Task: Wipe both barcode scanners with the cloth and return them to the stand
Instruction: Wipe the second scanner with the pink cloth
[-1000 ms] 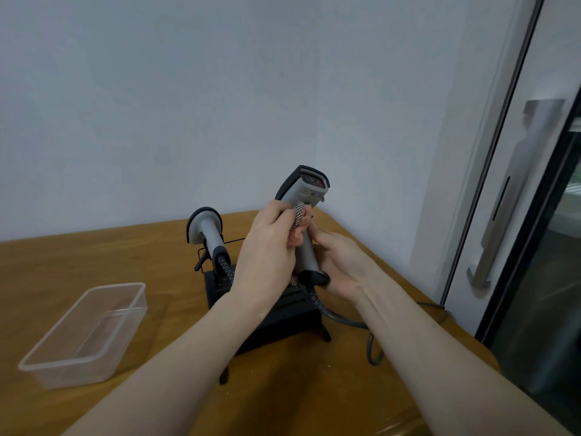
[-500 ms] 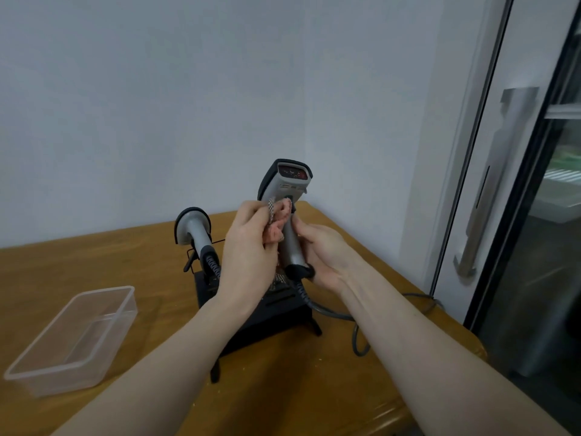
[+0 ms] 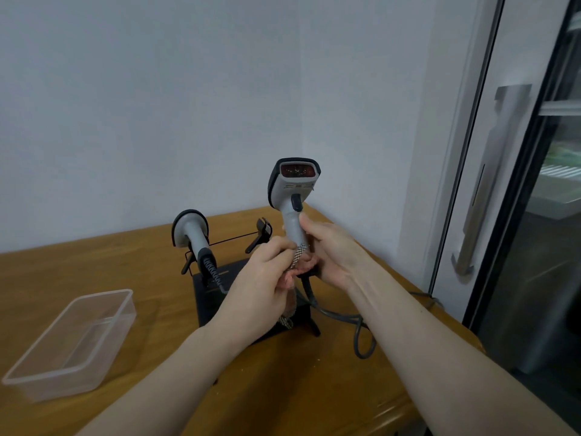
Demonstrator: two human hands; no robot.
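Scanner (image 3: 290, 196) upright in right hand (image 3: 333, 250) (cloth-side left)

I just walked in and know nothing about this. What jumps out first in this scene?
A grey barcode scanner held upright at centre, its red window facing the camera, gripped by the right hand while the left hand presses a checked cloth to its handle. Behind to the left, a second scanner sits on a black stand, and a clear plastic tub rests at far left.
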